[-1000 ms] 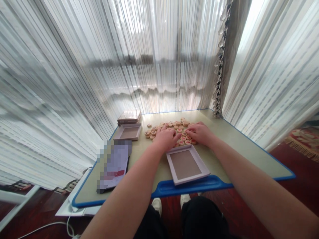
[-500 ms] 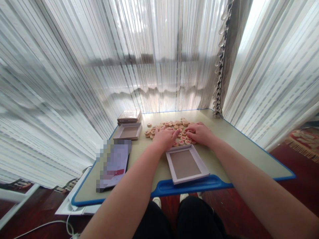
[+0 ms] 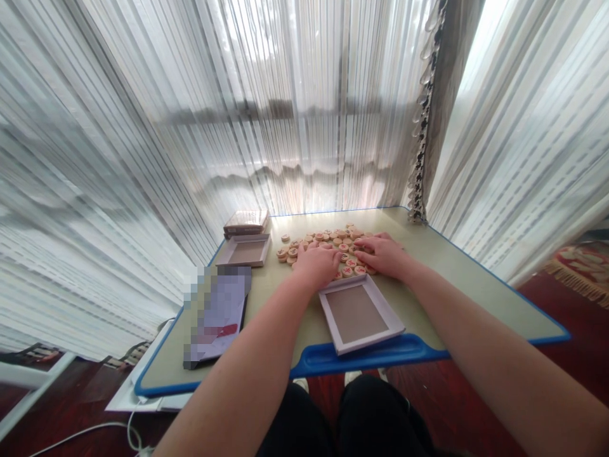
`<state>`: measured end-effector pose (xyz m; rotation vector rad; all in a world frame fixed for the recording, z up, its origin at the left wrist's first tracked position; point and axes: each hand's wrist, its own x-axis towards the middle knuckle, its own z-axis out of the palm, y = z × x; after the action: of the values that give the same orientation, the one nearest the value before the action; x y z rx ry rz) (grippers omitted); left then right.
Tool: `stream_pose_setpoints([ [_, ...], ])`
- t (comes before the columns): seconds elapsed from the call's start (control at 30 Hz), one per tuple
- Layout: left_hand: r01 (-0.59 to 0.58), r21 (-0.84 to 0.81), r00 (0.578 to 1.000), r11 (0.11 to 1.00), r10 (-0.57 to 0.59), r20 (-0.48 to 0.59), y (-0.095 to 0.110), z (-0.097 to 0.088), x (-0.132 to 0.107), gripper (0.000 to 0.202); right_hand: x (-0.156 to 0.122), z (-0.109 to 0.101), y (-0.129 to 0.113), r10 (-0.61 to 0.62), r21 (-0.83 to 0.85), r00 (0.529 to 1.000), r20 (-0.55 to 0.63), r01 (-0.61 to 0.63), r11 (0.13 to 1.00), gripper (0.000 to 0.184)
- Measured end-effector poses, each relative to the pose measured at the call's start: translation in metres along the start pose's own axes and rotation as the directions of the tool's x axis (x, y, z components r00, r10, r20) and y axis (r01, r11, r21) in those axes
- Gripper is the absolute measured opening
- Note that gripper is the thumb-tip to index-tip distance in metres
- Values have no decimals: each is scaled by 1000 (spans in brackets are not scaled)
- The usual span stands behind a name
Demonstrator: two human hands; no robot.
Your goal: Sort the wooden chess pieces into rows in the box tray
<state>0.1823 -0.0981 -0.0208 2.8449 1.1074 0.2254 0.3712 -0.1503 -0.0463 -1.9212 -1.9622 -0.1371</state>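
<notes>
Partly, wooden discs (image 3: 333, 240) lie beneath both hands (left (image 3: 318, 264), right (image 3: 383, 254)).

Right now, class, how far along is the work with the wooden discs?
Done: nothing; the shallow white cardboard tray holds no pieces. In hand: left hand and right hand rest on the round wooden discs. Left: every disc lies loose on the beige table.

home living space, sheer white curtains (image 3: 190, 127) from 9 to 3 o'clock, beaded tieback (image 3: 421, 146) at 1, patterned rug (image 3: 583, 263) on dark wood floor (image 3: 61, 406) at 3, blue-edged folding table (image 3: 457, 266) at 12
</notes>
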Motion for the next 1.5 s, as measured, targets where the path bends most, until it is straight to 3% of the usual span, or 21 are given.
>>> stream_pose_setpoints([
  [0.33,-5,6,999,1000,5,-47,1,1,-1,36,-1,-5,-4,93,160,987,-129,-72,984,21],
  [0.47,7,-9,997,1000,-8,-80,-1,3,0,37,-2,-6,-2,158,218,980,-117,-130,967,28],
  [0.8,-12,-3,999,1000,12,-49,0,2,-1,38,-4,-6,3,59,102,998,23,-61,993,20],
  [0.93,-34,-12,999,999,34,-42,0,0,-1,37,-3,-6,4,23,97,1000,20,-25,995,20],
  [1.13,-29,-22,998,999,28,-57,-1,0,-2,38,-6,-16,4,110,128,994,10,-110,986,22],
  [1.27,-37,-11,998,999,36,-41,-1,-1,-2,39,-9,-26,14,188,5,981,-37,-188,982,24],
  [1.37,-45,-11,999,999,45,-16,-1,-2,-2,42,-13,-32,22,291,-70,956,27,-289,955,24],
  [1.5,-54,-15,999,998,54,-2,-1,-4,-2,44,-18,-33,24,351,-31,930,109,-350,936,22],
])
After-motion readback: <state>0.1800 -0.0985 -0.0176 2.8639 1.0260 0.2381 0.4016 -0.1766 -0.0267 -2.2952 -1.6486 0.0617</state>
